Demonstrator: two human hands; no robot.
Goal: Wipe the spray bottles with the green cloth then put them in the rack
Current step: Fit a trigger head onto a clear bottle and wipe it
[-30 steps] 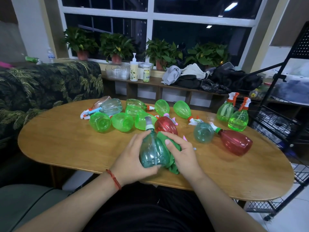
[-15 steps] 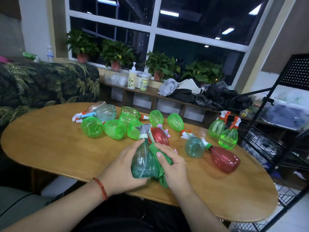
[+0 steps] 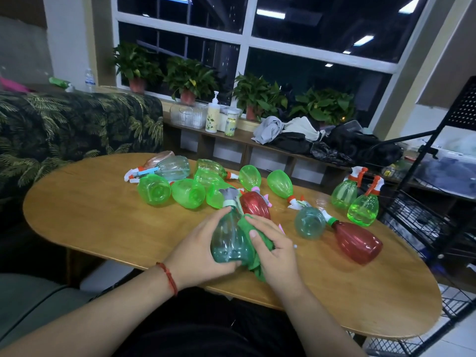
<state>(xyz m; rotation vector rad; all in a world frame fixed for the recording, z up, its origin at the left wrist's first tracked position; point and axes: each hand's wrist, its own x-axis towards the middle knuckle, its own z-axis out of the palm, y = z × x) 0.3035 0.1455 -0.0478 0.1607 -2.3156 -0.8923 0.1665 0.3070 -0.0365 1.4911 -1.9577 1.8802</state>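
Observation:
My left hand (image 3: 198,253) grips a teal spray bottle (image 3: 229,240) above the near edge of the oval wooden table (image 3: 90,220). My right hand (image 3: 275,251) holds the green cloth (image 3: 255,243) against the bottle's right side. Several green, teal and red spray bottles lie on their sides behind, among them a red one (image 3: 356,243) and a teal one (image 3: 310,222). Two green bottles (image 3: 363,210) stand upright at the table's right edge. The black wire rack (image 3: 438,207) stands to the right of the table.
A palm-print sofa (image 3: 64,124) is on the left. Behind the table runs a low shelf (image 3: 244,140) with a pump bottle (image 3: 213,117), jars and heaped clothes (image 3: 296,137). Potted plants (image 3: 188,78) line the window sill.
The view has tilted up and shifted. My hands keep hold of the teal bottle, and the right hand with the cloth has moved a little along its side.

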